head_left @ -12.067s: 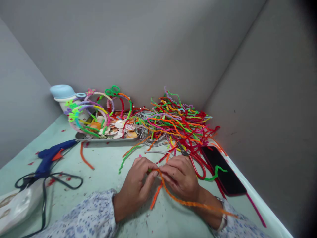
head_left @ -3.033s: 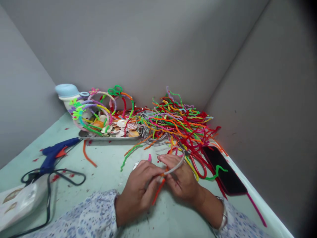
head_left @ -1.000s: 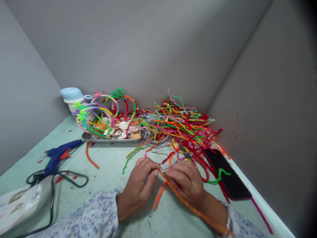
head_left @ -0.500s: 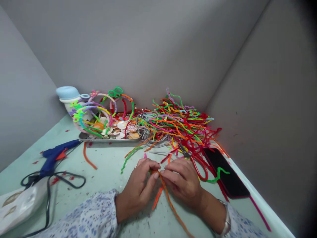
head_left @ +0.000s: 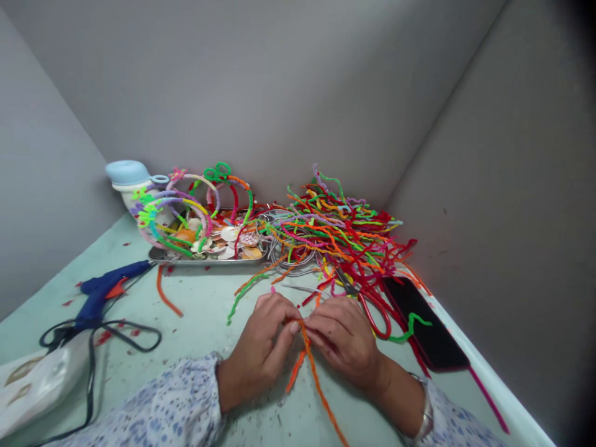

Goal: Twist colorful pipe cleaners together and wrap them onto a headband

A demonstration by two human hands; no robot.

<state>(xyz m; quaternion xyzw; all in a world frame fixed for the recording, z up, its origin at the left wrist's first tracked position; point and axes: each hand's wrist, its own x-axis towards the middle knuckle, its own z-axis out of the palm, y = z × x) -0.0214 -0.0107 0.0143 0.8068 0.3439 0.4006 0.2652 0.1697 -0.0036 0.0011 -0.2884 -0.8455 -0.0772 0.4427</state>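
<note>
Between my fingertips runs an orange pipe cleaner (head_left: 320, 385), its long tail hanging down toward the table's near edge. My left hand (head_left: 263, 344) pinches it between thumb and forefinger. From the other side, my right hand (head_left: 347, 338) grips it close to the left fingertips. Whatever is wrapped inside the fingers is hidden. A short orange piece (head_left: 296, 371) lies on the table just below the hands. Beside my right hand rest red-handled scissors (head_left: 376, 320), partly under the pipe cleaners.
A large tangled pile of coloured pipe cleaners (head_left: 344, 230) stands at the back. Left of it, a metal tray (head_left: 209, 263) holds shells and fuzzy headbands (head_left: 186, 205), near a bottle (head_left: 130, 174). A blue glue gun (head_left: 100, 292) with its cord lies left; a phone (head_left: 426, 323) lies right.
The hanging orange tail has swung a little to the left. My fingertips have drawn closer together around the pipe cleaner; the hands otherwise stay in place.
</note>
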